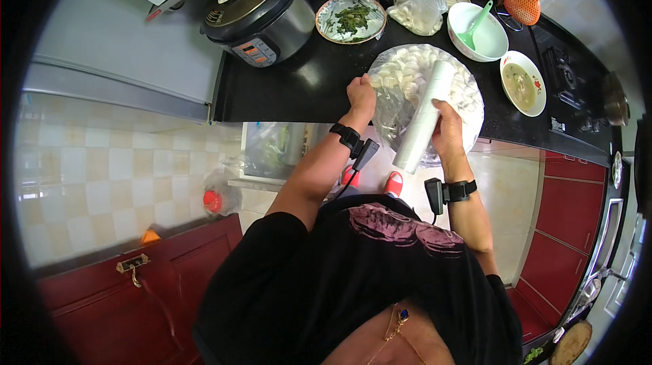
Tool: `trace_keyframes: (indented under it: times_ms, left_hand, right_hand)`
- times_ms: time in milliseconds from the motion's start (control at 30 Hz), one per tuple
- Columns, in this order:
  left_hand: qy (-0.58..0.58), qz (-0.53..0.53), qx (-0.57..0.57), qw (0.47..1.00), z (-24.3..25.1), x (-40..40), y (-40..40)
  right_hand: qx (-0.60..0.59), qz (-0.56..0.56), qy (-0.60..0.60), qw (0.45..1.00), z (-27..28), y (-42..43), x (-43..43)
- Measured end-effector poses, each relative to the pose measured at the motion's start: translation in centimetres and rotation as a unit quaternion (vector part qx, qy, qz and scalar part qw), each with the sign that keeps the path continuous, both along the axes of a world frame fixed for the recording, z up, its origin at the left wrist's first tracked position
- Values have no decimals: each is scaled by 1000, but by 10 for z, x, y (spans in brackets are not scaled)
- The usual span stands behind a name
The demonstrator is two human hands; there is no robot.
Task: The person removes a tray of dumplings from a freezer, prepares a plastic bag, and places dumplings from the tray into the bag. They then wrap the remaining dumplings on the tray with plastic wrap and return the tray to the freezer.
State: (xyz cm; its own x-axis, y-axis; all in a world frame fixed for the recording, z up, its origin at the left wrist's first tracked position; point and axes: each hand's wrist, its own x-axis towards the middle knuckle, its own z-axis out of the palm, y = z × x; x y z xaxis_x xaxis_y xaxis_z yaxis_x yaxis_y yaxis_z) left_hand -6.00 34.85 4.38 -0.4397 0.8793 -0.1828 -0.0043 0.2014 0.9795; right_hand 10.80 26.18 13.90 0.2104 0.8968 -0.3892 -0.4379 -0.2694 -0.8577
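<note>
A round tray [473,130] at the counter's front edge holds many pale pieces that look like dumplings [413,57], partly covered by clear plastic film [389,105]. My right hand [450,128] grips a whitish roll of plastic film [422,125], held slanting above the tray's middle. At the tray's left rim, my left hand [361,96] is closed with its fingertips on the film's edge. The roll and my right hand hide part of the pieces beneath. The tray's near side juts past the counter edge.
Left on the black counter [300,92] stands an electric pressure cooker [260,18]. Behind the tray are a plate of greens [351,19] and a plastic bag [417,3]. A bowl with a green spoon [479,31], a soup bowl [522,83] and a gas stove [565,77] are rightward. Below, a drawer [277,151] is open.
</note>
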Motion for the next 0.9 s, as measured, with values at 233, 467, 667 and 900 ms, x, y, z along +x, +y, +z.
trace_keyframes:
  times_ms: [233, 467, 667, 900]
  left_hand:
    - [-14, 2, -11, 1000, 13, 2, -5]
    - [-26, -12, -31, 999, 18, -1, -5]
    - [-16, 11, -23, 1000, 9, -1, -1]
    - [-52, 28, -52, 997, 16, 4, -3]
  right_hand:
    - [9, 28, 94, 995, 4, -3, -2]
    - [27, 77, -241, 967, 3, -13, 11]
    - [38, -37, 35, 998, -6, -26, 27]
    - [78, -56, -316, 944, -17, -24, 21]
